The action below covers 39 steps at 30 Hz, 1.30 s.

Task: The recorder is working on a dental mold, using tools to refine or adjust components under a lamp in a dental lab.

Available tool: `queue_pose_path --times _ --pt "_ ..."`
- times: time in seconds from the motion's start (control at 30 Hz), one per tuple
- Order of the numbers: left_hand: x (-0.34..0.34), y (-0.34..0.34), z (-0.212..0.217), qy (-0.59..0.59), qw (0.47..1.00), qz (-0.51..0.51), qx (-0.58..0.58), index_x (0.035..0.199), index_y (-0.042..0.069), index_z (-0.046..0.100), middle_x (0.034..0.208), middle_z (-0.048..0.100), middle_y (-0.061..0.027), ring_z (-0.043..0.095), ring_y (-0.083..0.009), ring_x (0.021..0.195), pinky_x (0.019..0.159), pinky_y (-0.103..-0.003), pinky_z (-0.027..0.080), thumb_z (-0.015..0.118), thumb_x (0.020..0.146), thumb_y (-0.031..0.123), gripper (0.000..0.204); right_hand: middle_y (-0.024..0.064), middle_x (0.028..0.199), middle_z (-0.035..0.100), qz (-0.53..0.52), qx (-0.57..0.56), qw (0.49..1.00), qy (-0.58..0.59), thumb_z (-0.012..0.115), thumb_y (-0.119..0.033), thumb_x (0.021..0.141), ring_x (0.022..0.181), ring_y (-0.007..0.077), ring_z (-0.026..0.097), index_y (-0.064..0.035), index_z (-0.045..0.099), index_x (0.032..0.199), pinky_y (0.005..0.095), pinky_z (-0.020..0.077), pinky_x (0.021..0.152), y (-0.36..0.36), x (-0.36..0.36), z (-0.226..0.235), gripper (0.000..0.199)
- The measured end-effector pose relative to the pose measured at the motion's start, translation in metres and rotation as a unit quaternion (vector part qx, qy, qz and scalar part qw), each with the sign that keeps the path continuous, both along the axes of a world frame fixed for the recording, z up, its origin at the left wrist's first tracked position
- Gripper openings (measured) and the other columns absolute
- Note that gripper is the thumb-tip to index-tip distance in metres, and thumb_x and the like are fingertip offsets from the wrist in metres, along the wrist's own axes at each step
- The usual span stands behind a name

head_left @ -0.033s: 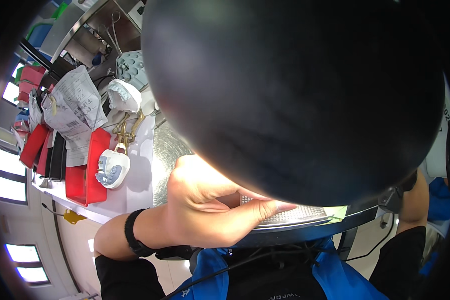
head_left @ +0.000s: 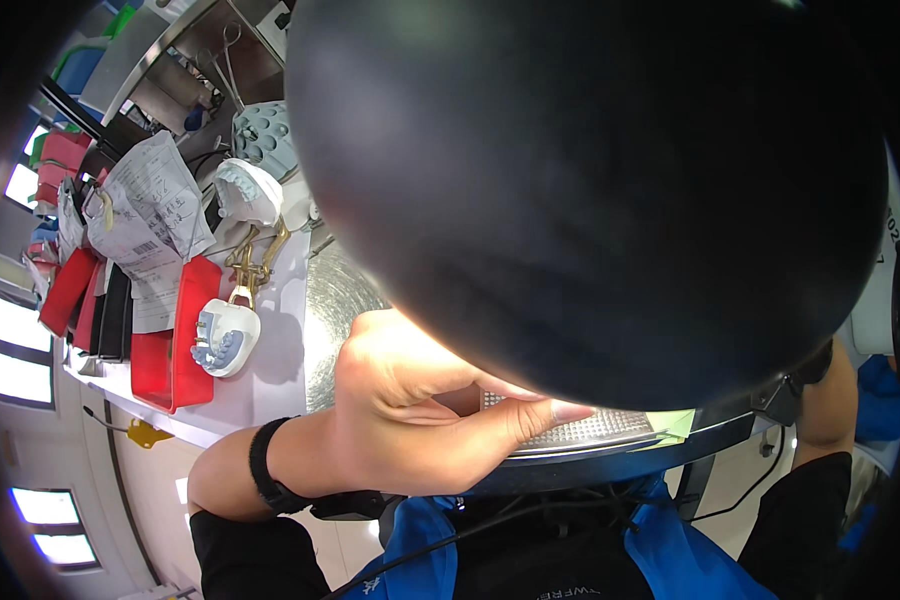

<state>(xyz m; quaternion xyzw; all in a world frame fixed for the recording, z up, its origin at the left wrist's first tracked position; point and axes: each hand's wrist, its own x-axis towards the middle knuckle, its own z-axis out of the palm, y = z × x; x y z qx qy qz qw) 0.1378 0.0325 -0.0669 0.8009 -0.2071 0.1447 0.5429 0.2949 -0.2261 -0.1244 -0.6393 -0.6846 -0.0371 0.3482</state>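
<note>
My left hand [head_left: 420,400] is closed over the metal work surface, its thumb stretched along the curled fingers. The fingertips run behind a large black rounded shape [head_left: 590,200], so what they hold, if anything, cannot be made out. Beneath the thumb lies a textured metal plate [head_left: 600,428] with a yellow-green slip [head_left: 674,427] at its end. That black shape hides most of the bench. Of my right side only the forearm [head_left: 828,405] shows; the hand itself is hidden.
Left of my hand stand a brass-coloured dental articulator [head_left: 253,262], a white upper plaster model [head_left: 250,193] and a lower model [head_left: 232,340] with a blue-grey arch. Beyond are a red tray [head_left: 160,375], printed papers [head_left: 155,220] and a grey holed block [head_left: 263,138].
</note>
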Motion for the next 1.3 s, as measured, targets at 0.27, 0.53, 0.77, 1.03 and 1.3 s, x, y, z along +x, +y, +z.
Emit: queue_pose_path --times 0.27,0.53,0.77,1.03,1.3 --pt "0.003 0.004 0.001 -0.037 0.999 -0.013 0.014 0.082 -0.001 0.079 0.074 0.075 -0.0122 0.072 -0.0139 0.064 0.054 -0.024 0.052 0.085 0.075 -0.006 0.011 0.0088 0.107 0.073 -0.014 0.004 1.0 -0.006 0.072 -0.005 0.087 0.09 0.0213 0.073 -0.0004 0.072 0.11 0.0346 0.06 0.083 -0.017 0.023 -0.034 0.023" --pt "0.001 0.002 -0.011 -0.029 1.0 -0.006 -0.001 0.079 -0.001 0.079 0.063 0.07 -0.0098 0.067 -0.0133 0.054 0.05 -0.023 0.048 0.087 0.075 -0.003 0.009 0.0067 0.092 0.073 0.021 0.133 0.954 0.268 0.073 -0.006 0.088 0.069 0.017 0.069 0.0013 0.07 0.106 0.0283 0.0573 0.068 0.009 -0.026 -0.005 0.02" --pt "0.002 0.002 -0.007 -0.018 0.999 -0.038 -0.016 0.084 -0.001 0.08 0.069 0.074 -0.0113 0.069 -0.0135 0.058 0.051 -0.024 0.048 0.086 0.076 -0.003 0.01 0.0027 0.069 0.07 0.072 0.124 0.951 0.275 0.089 -0.017 0.079 0.05 0.0079 0.061 -0.0023 0.077 0.085 0.0235 0.0452 0.047 0.019 -0.05 0.062 0.02" --pt "0.006 0.002 -0.006 -0.003 0.997 -0.067 -0.036 0.089 -0.002 0.081 0.082 0.078 -0.0135 0.075 -0.0166 0.071 0.064 -0.026 0.055 0.084 0.077 -0.005 0.013 0.002 0.063 0.061 0.087 -0.023 0.971 0.223 0.072 -0.035 0.097 0.05 0.0173 0.058 -0.0051 0.07 0.082 0.0286 0.0423 0.049 0.023 -0.045 0.06 0.033" --pt "0.004 0.006 -0.007 0.038 0.996 -0.085 -0.012 0.091 0.0 0.081 0.088 0.079 -0.0119 0.075 -0.016 0.076 0.067 -0.026 0.056 0.086 0.076 -0.005 0.016 0.0009 0.062 0.058 0.117 -0.017 0.957 0.265 0.065 -0.025 0.102 0.046 0.0156 0.054 -0.009 0.07 0.08 0.0288 0.0405 0.045 0.029 -0.044 0.06 0.027"
